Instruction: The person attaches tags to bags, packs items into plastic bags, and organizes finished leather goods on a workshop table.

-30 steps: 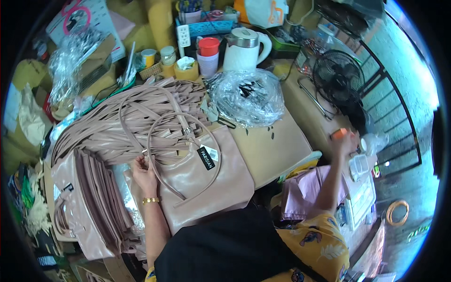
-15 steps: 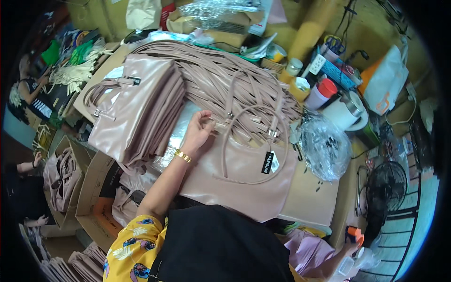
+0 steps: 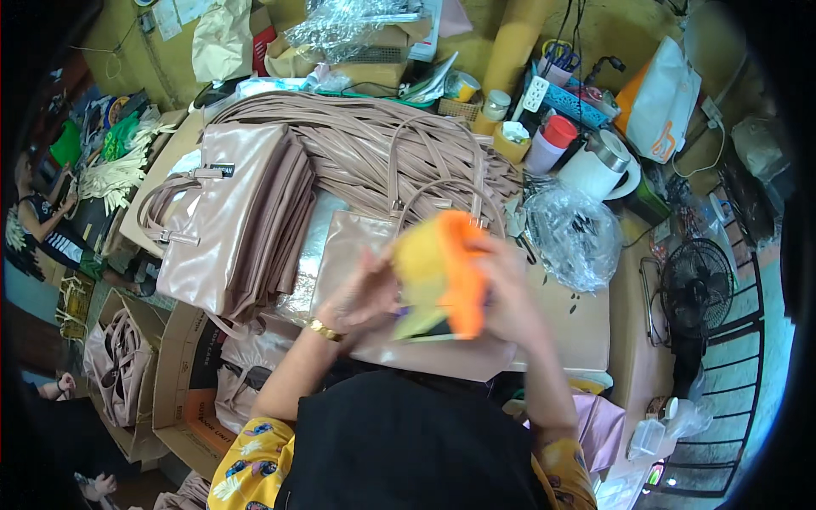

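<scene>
Above the pink handbag (image 3: 340,255) lying flat before me, my right hand (image 3: 508,293) grips a bright orange and yellow cloth (image 3: 438,272), blurred by motion. My left hand (image 3: 361,293), with a gold watch or bracelet on its wrist, is at the cloth's left side. Its fingers are smeared, so I cannot tell whether they touch the cloth. The bag's thin looped handles (image 3: 395,161) reach up behind the cloth, which hides much of the bag's middle. To the left stands a stack of matching pink handbags (image 3: 229,221).
A heap of long pink straps (image 3: 340,127) lies at the back. At right are a clear plastic bundle (image 3: 574,234), a white kettle (image 3: 599,166) and a red-lidded tumbler (image 3: 552,144). A black fan (image 3: 697,285) stands far right. Open cardboard boxes (image 3: 183,374) sit at lower left.
My right hand has come into view with the orange and yellow cloth; an orange item is gone from the right table edge. My left hand has shifted down to the cloth's side.
</scene>
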`<control>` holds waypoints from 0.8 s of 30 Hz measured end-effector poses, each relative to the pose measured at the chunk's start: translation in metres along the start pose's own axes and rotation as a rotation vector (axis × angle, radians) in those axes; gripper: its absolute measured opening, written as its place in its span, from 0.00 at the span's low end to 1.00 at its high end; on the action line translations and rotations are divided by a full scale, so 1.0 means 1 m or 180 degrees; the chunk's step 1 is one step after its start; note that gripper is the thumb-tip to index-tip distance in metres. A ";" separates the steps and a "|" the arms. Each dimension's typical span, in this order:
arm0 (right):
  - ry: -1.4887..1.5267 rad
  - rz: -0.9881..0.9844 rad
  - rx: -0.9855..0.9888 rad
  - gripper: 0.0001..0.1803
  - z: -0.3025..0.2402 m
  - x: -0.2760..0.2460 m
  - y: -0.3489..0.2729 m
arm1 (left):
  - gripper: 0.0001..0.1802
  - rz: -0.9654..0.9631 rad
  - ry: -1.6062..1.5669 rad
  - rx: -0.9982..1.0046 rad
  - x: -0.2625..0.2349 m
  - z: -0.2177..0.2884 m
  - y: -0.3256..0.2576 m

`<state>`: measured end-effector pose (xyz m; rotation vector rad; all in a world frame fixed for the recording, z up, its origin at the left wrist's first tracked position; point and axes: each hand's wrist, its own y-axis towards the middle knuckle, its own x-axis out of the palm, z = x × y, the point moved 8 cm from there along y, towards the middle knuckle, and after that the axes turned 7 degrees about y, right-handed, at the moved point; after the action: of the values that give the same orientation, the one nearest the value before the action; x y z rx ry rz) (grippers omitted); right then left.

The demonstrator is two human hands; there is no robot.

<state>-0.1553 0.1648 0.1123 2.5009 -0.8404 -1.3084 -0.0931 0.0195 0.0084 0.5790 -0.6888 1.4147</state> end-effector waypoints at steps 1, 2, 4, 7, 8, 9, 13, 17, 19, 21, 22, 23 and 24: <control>0.0626 -0.0399 -0.0059 0.29 -0.007 0.031 0.023 | 0.45 -0.0064 -0.0323 0.0245 -0.013 0.009 -0.010; 0.0629 -0.0666 -0.0401 0.30 -0.024 0.053 0.043 | 0.42 -0.0080 -0.0635 0.0507 -0.033 0.022 -0.028; 0.0260 -0.0857 -0.0904 0.35 -0.051 0.090 0.077 | 0.39 0.0872 0.0008 0.1091 -0.061 0.058 -0.071; 0.0375 -0.0189 -0.1661 0.47 -0.110 0.100 0.097 | 0.40 0.2103 0.0617 0.2089 -0.090 0.113 -0.159; 0.0699 -0.0224 -0.1770 0.46 -0.116 0.099 0.097 | 0.44 0.2357 0.0865 0.2378 -0.088 0.140 -0.192; 0.0834 -0.0471 -0.1563 0.43 -0.110 0.105 0.095 | 0.45 0.1856 0.1013 0.2365 -0.094 0.165 -0.224; 0.0966 -0.0759 -0.0714 0.25 -0.044 0.123 0.068 | 0.43 0.2173 0.0580 0.3966 -0.121 0.240 -0.427; 0.0914 -0.0770 0.0460 0.19 0.024 0.111 0.026 | 0.35 0.3006 0.0351 0.4853 -0.210 0.268 -0.647; 0.0735 -0.0460 0.0630 0.16 0.042 0.096 0.008 | 0.33 0.4023 0.0322 0.5010 -0.228 0.264 -0.684; 0.0643 -0.0177 0.0872 0.14 0.059 0.086 -0.006 | 0.34 0.5112 0.0034 0.5086 -0.224 0.250 -0.675; 0.0677 -0.0050 0.0957 0.13 0.066 0.084 -0.013 | 0.34 0.5273 0.0026 0.5038 -0.224 0.247 -0.678; 0.0706 0.0092 0.1046 0.12 0.072 0.080 -0.018 | 0.33 0.5418 0.0020 0.4986 -0.224 0.246 -0.679; 0.0677 0.0098 0.1036 0.12 0.074 0.077 -0.021 | 0.33 0.5560 0.0012 0.4926 -0.224 0.243 -0.680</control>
<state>-0.1723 0.1446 0.0066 2.7940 -1.1107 -0.9351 0.5576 -0.3648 0.0374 1.1965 0.3488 3.5937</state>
